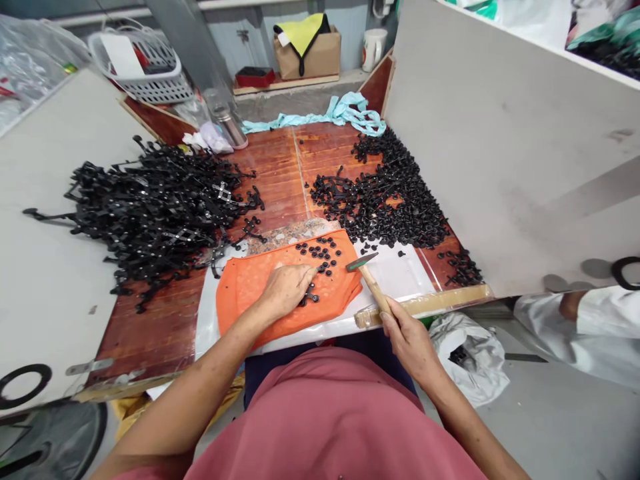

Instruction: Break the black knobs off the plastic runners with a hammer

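Note:
My right hand (407, 337) is closed around the wooden handle of a hammer (374, 285), whose dark, green-marked head is raised at the right side of an orange cloth (245, 297). On that cloth rests my left hand (287, 290), fingers drawn together; what they pinch is hidden. A black linked part with round ends (311, 297) pokes out beside the left hand. Just beyond its fingertips, several small round black pieces (320, 252) are scattered over the cloth.
Tangled black linked parts (160, 207) form a heap at left; small black pieces (400, 193) are piled at right. Pale panels (515, 147) wall both sides. Behind lie a blue cloth strip (345, 113) and a steel flask (231, 127). A white bag (473, 360) hangs below right.

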`<state>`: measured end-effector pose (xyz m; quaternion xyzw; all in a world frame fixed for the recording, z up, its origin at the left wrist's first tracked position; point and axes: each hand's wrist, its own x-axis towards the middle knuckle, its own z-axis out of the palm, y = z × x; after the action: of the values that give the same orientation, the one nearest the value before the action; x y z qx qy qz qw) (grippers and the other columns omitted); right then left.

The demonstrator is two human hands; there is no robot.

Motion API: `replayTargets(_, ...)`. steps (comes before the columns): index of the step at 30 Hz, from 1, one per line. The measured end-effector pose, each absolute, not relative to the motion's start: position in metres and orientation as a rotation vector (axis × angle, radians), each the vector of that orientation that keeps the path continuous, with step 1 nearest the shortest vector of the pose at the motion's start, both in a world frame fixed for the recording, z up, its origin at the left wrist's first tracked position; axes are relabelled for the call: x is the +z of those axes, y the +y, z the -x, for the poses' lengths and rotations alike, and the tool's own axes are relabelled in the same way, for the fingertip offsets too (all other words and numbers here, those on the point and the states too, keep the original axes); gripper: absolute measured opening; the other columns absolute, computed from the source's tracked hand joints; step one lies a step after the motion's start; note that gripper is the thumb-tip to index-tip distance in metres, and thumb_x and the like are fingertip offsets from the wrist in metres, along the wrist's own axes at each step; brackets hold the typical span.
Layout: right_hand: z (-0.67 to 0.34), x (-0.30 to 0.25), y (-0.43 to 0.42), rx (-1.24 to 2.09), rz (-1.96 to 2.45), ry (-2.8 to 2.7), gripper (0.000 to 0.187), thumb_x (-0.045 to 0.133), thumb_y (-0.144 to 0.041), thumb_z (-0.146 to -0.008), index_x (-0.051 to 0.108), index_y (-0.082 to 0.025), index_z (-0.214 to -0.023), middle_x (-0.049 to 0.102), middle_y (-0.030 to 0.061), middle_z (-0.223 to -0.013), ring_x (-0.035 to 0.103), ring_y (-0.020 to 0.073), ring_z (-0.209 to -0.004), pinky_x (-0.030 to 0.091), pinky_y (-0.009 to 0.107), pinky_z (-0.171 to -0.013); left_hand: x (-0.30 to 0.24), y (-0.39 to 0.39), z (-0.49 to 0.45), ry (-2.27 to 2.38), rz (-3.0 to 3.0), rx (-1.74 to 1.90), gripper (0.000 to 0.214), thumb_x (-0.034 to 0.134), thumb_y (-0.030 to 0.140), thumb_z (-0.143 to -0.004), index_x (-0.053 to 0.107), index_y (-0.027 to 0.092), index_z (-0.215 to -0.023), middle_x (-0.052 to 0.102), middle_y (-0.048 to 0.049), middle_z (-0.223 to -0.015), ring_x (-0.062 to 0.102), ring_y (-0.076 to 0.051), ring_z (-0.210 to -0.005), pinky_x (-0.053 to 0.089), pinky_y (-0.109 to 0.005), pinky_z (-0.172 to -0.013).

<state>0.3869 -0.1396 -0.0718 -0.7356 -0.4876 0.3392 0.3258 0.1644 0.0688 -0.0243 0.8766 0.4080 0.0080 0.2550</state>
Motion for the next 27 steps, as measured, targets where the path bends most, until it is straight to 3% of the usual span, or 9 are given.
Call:
replayTargets(3,-0.389,-0.064,-0.138,0.807,1.955,-1.364,0.047,0.040,-0.038,-0.107,0.052,-0.025,-0.150,0.076,0.0065,-0.106,0.074,0.0236,-0.091,0.057,0.033,-0.077,-0.022,0.068,-0.165,1.121,-2.464,-0.034,0.046,0.031,0.036,-0.106,0.058,0.021,-0.071,0.071,-0.0033,-0.074,0.063,-0.020,-0.073,0.033,-0.032,-0.074)
replayTargets(5,-0.390,-0.054,-0.134,0.683,1.969,-1.458,0.048,0.042,-0.034,-0.106,0.050,-0.025,-0.152,0.072,0.0096,-0.128,0.072,0.0269,-0.110,0.057,0.038,-0.089,-0.022,0.068,-0.165,1.121,-2.512,-0.061,0.045,0.031,0.035,-0.106,0.059,0.021,-0.072,0.073,-0.0042,-0.077,0.063,-0.021,-0.075,0.033,-0.033,-0.075)
replayTargets(7,-0.390,-0.041,-0.129,0.568,1.953,-1.568,0.051,0.042,-0.030,-0.106,0.046,-0.027,-0.156,0.068,0.0103,-0.137,0.070,0.0275,-0.115,0.056,0.039,-0.094,-0.022,0.069,-0.166,1.125,-2.536,-0.071,0.046,0.032,0.035,-0.106,0.059,0.020,-0.071,0.074,-0.0050,-0.077,0.063,-0.021,-0.074,0.033,-0.034,-0.077)
replayTargets(11,-0.384,-0.021,-0.112,0.420,1.914,-1.764,0.054,0.039,-0.029,-0.108,0.037,-0.030,-0.161,0.073,0.0097,-0.125,0.074,0.0246,-0.101,0.058,0.036,-0.088,-0.026,0.072,-0.166,1.121,-2.530,-0.063,0.049,0.032,0.038,-0.106,0.062,0.020,-0.072,0.075,-0.0058,-0.078,0.063,-0.021,-0.073,0.034,-0.034,-0.077)
replayTargets(16,-0.378,-0.020,-0.098,0.344,2.108,-1.992,0.057,0.040,-0.025,-0.106,0.034,-0.029,-0.163,0.075,0.0077,-0.097,0.072,0.0226,-0.077,0.055,0.030,-0.068,-0.030,0.075,-0.162,1.074,-2.544,-0.065,0.047,0.032,0.036,-0.106,0.068,0.020,-0.080,0.077,-0.0064,-0.086,0.066,-0.022,-0.079,0.037,-0.033,-0.079)
replayTargets(21,-0.379,-0.021,-0.101,0.221,2.123,-2.026,0.058,0.037,-0.025,-0.107,0.032,-0.028,-0.164,0.074,0.0086,-0.098,0.071,0.0219,-0.074,0.051,0.030,-0.063,-0.030,0.074,-0.163,1.089,-2.537,-0.073,0.051,0.029,0.037,-0.107,0.067,0.019,-0.078,0.077,-0.0074,-0.083,0.065,-0.022,-0.075,0.035,-0.035,-0.079)
replayTargets(27,-0.374,-0.025,-0.096,0.310,2.175,-2.112,0.057,0.039,-0.024,-0.107,0.032,-0.025,-0.163,0.075,0.0079,-0.097,0.072,0.0228,-0.075,0.050,0.030,-0.063,-0.030,0.074,-0.162,1.090,-2.515,-0.049,0.048,0.031,0.037,-0.105,0.066,0.019,-0.077,0.077,-0.0091,-0.082,0.066,-0.023,-0.075,0.034,-0.035,-0.078)
